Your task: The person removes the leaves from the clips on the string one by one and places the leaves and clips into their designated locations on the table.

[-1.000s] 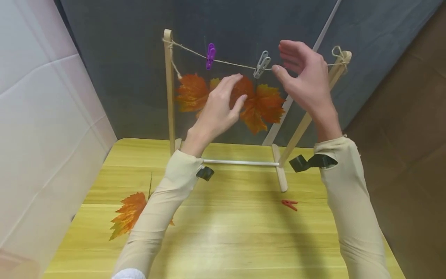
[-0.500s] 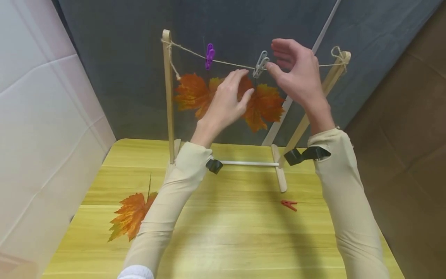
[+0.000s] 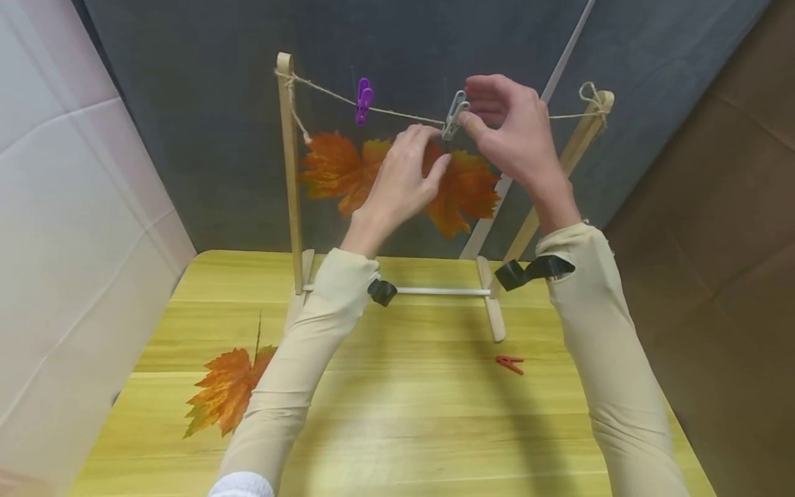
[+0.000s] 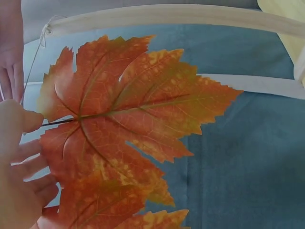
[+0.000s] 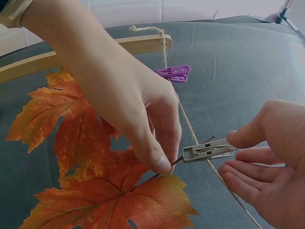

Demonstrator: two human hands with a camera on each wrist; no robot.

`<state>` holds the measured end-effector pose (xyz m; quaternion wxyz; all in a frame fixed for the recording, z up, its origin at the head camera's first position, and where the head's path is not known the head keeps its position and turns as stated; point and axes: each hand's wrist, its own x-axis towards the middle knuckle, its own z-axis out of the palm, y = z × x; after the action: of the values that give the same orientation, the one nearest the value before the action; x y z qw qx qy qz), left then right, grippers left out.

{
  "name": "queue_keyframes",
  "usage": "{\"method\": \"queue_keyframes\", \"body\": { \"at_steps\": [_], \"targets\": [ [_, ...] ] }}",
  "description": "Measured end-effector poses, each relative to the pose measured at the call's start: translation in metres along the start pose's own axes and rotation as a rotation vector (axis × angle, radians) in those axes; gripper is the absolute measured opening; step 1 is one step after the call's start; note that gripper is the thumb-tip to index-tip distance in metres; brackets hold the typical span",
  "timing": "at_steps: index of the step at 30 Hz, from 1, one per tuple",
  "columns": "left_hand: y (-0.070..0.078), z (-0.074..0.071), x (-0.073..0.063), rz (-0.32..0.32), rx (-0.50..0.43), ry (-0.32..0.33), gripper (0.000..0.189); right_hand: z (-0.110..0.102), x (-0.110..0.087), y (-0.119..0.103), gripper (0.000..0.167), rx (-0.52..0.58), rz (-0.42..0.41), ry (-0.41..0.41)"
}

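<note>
An orange maple leaf hangs by its stem from a grey clothespin on the twine. My left hand is at the stem, fingertips and thumb on either side of it, with a gap between them in the head and left wrist views. From the right, the thumb of my right hand touches the handle end of the grey clothespin; its other fingers are loosely bent below, apart from it. To the left, a second maple leaf hangs below a purple clothespin.
Wooden posts hold up the twine, joined low down by a white rod. On the wooden table lie a red clothespin and another maple leaf, partly hidden by my left sleeve.
My right hand has moved left until its thumb meets the grey clothespin. The left hand has shifted right, closer to the stem under that clothespin. The view has turned slightly.
</note>
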<state>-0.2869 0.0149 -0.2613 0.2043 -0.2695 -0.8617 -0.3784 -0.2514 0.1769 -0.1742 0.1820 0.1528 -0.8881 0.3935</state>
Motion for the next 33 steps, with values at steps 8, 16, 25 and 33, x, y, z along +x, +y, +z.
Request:
{"method": "queue_keyframes", "body": {
  "at_steps": [8,16,25,33],
  "targets": [
    [0.002,0.005,0.003,-0.007,0.004,0.019,0.024,0.003,0.001,-0.001,0.042,0.007,0.017,-0.002],
    [0.004,0.007,0.004,0.009,0.035,0.038,0.018,0.006,0.002,-0.001,0.036,0.007,0.021,0.008],
    [0.006,0.010,0.003,-0.001,0.045,0.067,0.018,0.008,0.001,-0.002,0.028,-0.001,0.023,0.033],
    [0.008,0.011,0.000,-0.055,0.010,0.079,0.021,0.008,0.000,-0.003,0.024,-0.018,0.004,0.060]
  ]
}}
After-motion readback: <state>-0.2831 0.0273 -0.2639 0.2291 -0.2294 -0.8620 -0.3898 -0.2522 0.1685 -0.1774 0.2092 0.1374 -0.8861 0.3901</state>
